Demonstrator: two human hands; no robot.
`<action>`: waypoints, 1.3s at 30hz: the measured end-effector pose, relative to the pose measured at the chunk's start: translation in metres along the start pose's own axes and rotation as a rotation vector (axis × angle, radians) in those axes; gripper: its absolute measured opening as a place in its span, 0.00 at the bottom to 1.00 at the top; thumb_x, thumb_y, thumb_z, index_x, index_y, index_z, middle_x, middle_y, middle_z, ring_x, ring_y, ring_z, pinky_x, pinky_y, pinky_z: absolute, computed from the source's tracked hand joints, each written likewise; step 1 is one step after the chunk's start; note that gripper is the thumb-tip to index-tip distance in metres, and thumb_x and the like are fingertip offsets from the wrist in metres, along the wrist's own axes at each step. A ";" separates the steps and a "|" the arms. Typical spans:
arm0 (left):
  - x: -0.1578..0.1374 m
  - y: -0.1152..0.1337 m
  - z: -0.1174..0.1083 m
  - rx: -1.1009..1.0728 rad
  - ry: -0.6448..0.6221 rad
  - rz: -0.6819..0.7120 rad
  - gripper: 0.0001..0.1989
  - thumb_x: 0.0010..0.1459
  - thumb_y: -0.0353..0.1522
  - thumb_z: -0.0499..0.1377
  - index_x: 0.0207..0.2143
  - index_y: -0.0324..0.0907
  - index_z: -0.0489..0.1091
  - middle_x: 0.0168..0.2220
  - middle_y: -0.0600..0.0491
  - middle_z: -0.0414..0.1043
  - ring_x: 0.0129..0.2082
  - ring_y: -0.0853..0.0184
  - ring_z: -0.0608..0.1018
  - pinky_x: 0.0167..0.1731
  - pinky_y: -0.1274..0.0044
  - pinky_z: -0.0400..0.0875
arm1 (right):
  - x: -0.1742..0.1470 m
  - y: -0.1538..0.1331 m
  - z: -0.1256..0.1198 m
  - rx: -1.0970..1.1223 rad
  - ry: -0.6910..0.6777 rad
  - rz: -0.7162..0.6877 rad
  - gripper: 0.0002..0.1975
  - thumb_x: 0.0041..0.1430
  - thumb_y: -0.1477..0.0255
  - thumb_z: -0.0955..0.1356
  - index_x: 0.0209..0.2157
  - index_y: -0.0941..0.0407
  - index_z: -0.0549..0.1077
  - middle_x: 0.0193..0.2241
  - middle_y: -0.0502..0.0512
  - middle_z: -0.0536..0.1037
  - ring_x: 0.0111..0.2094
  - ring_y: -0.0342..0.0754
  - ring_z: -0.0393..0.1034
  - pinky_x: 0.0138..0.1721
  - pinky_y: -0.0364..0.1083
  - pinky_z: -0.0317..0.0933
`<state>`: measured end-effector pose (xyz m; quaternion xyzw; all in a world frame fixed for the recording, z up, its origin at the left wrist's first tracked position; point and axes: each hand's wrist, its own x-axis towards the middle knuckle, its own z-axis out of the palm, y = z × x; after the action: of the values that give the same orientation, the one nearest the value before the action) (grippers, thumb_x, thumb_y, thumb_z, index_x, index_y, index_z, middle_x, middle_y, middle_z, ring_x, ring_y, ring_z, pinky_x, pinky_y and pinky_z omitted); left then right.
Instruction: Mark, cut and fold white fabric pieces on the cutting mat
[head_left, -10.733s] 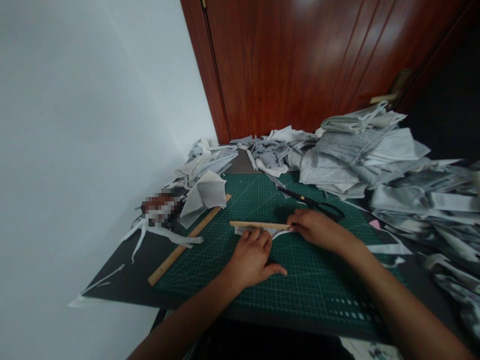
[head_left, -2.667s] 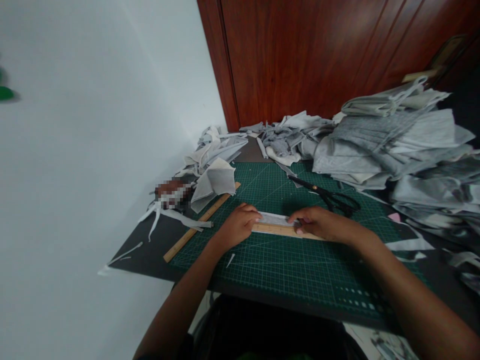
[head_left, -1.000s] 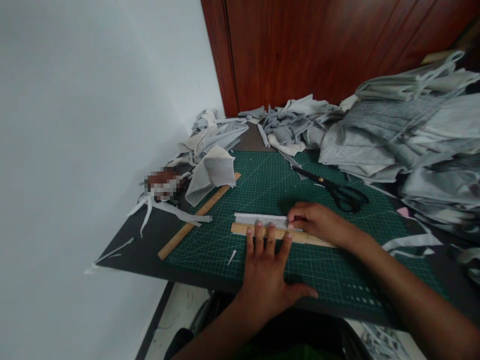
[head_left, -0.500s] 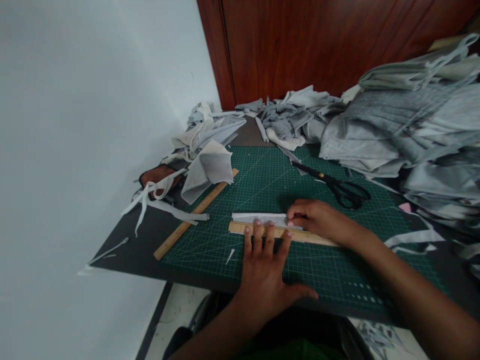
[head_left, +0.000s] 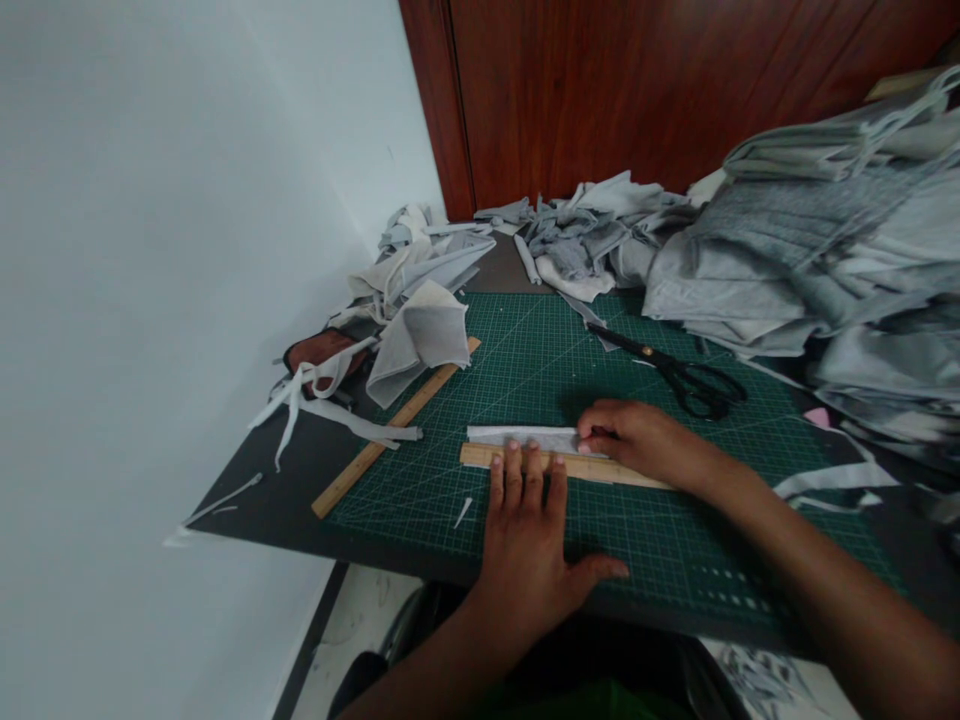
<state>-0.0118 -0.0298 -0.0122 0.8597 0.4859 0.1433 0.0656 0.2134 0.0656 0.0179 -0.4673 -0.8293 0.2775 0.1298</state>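
A narrow strip of light grey fabric (head_left: 525,437) lies on the green cutting mat, its far edge folded over in a pale band. Across its near part rests a wooden ruler (head_left: 585,466). My left hand (head_left: 529,545) lies flat with its fingertips on the ruler, fingers stretched and thumb out to the right. At the right end of the strip, my right hand (head_left: 637,440) is closed, thumb and fingers pinching the fabric's edge. Its wrist and forearm pass over the ruler's right end, which is partly hidden.
Black scissors (head_left: 679,375) lie beyond my right hand on the cutting mat (head_left: 525,350). A second wooden ruler (head_left: 390,430) slants at the left, partly under grey fabric pieces (head_left: 420,340). Fabric heaps (head_left: 787,240) stand at the right. A white wall (head_left: 187,250) bounds the left side.
The fingers of my left hand have drawn closer together on the ruler. My right hand keeps its pinch at the strip's right end. The whole view has shifted slightly.
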 end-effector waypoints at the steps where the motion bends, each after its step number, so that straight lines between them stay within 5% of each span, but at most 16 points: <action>1: 0.000 0.000 0.000 0.001 0.004 -0.001 0.54 0.55 0.65 0.53 0.70 0.34 0.53 0.73 0.36 0.43 0.73 0.40 0.44 0.68 0.47 0.46 | 0.000 0.000 0.000 0.001 0.000 -0.003 0.05 0.65 0.72 0.67 0.34 0.53 0.75 0.33 0.52 0.77 0.35 0.48 0.71 0.37 0.45 0.59; 39: 0.001 -0.005 -0.008 -0.004 -0.054 0.015 0.55 0.53 0.66 0.53 0.69 0.35 0.55 0.72 0.37 0.48 0.72 0.42 0.47 0.69 0.50 0.46 | -0.004 -0.008 -0.005 0.008 -0.031 -0.060 0.06 0.67 0.73 0.65 0.37 0.53 0.75 0.34 0.53 0.75 0.35 0.48 0.70 0.37 0.45 0.59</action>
<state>-0.0180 -0.0265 -0.0056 0.8667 0.4773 0.1217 0.0791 0.2120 0.0605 0.0272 -0.4372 -0.8438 0.2840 0.1270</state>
